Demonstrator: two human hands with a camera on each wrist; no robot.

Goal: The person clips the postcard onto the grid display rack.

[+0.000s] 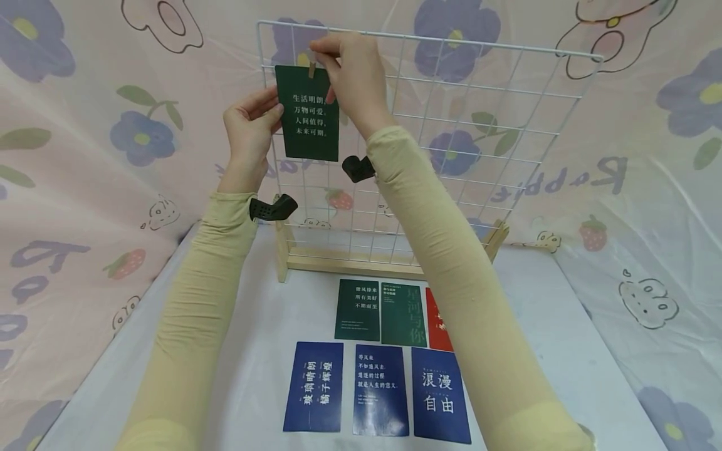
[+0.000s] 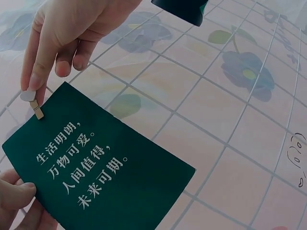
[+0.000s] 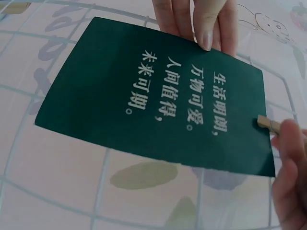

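A dark green card (image 1: 309, 143) with white Chinese characters is held upright before the upper left of a white wire grid (image 1: 451, 113). My left hand (image 1: 251, 128) pinches the card's left edge, thumb in front and fingers behind. At the card's top edge sits a small wooden clothespin (image 2: 36, 109), its jaws over the edge. My right hand (image 1: 358, 75) pinches the clothespin's upper end between thumb and forefinger; a pale round piece (image 2: 29, 96) shows at that end in the left wrist view. In the right wrist view the clothespin (image 3: 268, 123) grips the card's edge.
The grid stands in a wooden base (image 1: 350, 260) on a white table (image 1: 242, 351). In front lie two green cards (image 1: 358, 310), a red card (image 1: 437, 319) partly hidden by my right sleeve, and three blue cards (image 1: 313, 388). A flowered cloth (image 1: 84, 188) hangs behind.
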